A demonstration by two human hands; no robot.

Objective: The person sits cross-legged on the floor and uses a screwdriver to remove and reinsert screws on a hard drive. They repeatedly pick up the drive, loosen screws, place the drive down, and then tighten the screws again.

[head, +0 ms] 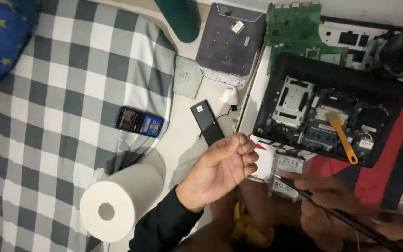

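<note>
The right hand (325, 198) gripped a thin black tool (336, 214), its long axis pointing far-left toward the hard drive (288, 168); the left hand (222, 168) hovered nearby, fingers curled, holding nothing visible

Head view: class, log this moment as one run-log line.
left hand: raised, fingers curled | right hand: holds thin black tool | nearby: opened laptop base, paper roll
</note>
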